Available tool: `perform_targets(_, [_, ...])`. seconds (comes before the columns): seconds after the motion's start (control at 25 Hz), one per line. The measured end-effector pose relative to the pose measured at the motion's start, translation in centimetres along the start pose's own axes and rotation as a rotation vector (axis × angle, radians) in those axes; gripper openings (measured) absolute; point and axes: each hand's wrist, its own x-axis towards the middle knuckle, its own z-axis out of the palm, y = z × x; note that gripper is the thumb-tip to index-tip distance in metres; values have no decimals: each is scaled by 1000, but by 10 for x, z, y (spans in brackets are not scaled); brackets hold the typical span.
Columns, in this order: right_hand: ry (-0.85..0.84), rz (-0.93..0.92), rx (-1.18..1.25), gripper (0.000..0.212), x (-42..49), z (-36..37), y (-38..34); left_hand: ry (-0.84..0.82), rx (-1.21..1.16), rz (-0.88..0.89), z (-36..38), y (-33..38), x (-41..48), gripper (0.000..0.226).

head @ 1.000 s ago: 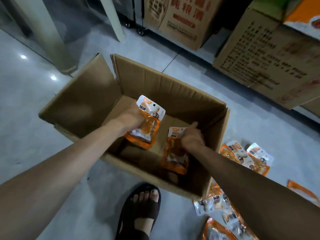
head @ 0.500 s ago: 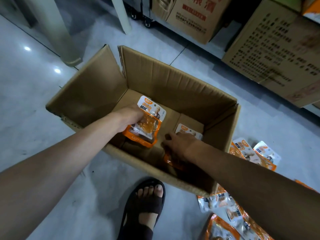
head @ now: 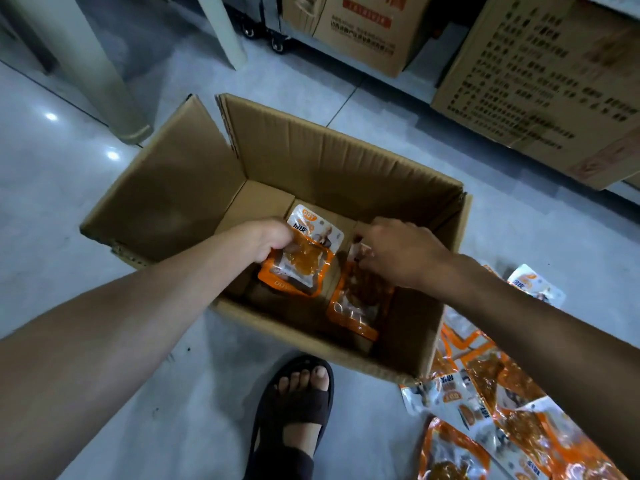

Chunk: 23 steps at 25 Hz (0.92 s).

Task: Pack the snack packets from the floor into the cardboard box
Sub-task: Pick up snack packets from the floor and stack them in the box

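An open cardboard box [head: 346, 157] stands on the floor in front of me. Inside it, my left hand [head: 263, 239] grips an orange-and-white snack packet [head: 304, 254] by its upper left edge. My right hand [head: 398, 252] is just right of it, its fingers closed on the top of a second orange packet [head: 356, 306], which hangs down inside the box. Several more packets [head: 485, 403] lie heaped on the floor to the right of the box, and another packet [head: 535, 284] lies behind my right forearm.
My foot in a dark sandal [head: 294, 414] rests on the grey tiled floor just in front of the box. Large printed cartons [head: 540, 84] line the back right. A pale furniture leg [head: 100, 71] stands at the back left, a thinner one [head: 221, 29] further back.
Both hands stayed inside the box with their packets. My right hand dipped low and then rose, and its packet now hangs below the fingers. The view shifted slightly closer.
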Motion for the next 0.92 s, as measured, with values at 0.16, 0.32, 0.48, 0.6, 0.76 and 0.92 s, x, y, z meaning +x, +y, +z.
perform_targets(0.16, [223, 0, 148, 32, -32, -6, -1, -20, 75, -106, 21, -3, 6, 25])
perform_targets(0.32, [280, -44, 173, 29, -45, -3, -4, -10, 80, -98, 31, -3, -2, 31])
perform_targets(0.48, [405, -50, 342, 23, -77, -12, 18, 27, 176, -28, 39, 4, -34, 26])
perform_targets(0.6, [504, -16, 457, 18, -119, -18, 43, 94, 310, 64, 46, 13, -79, 32])
perform_targets(0.76, [504, 114, 561, 20, -189, -14, 76, 186, 498, 318, 71, 42, -165, 54])
perform_targets(0.92, [298, 258, 568, 22, -266, 3, 110, 98, 597, 568, 126, 75, -252, 40])
